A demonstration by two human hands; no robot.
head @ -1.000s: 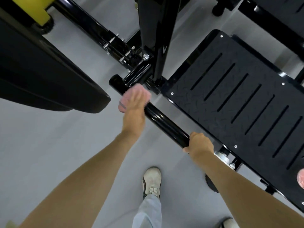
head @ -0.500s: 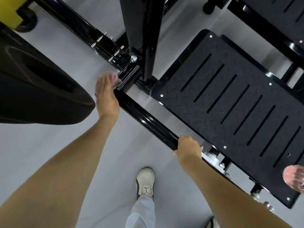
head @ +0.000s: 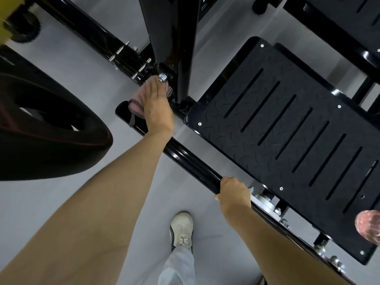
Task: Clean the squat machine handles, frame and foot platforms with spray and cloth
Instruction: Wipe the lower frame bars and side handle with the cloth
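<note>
**Two hands, one cloth, one bar**

Your left hand (head: 156,108) lies flat with fingers straight, pressing the single pink cloth (head: 137,102) onto the frame joint, left of centre. Your right hand (head: 234,192) curls tightly round the black bar (head: 191,161), lower centre. Two platforms show: the foot platform (head: 287,140) at right and a second platform (head: 349,15), cut off at upper right.

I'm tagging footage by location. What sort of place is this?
Most likely a gym: a black tubular frame, a slotted tread-plate foot platform and a large black padded part at left, all on a grey floor.
</note>
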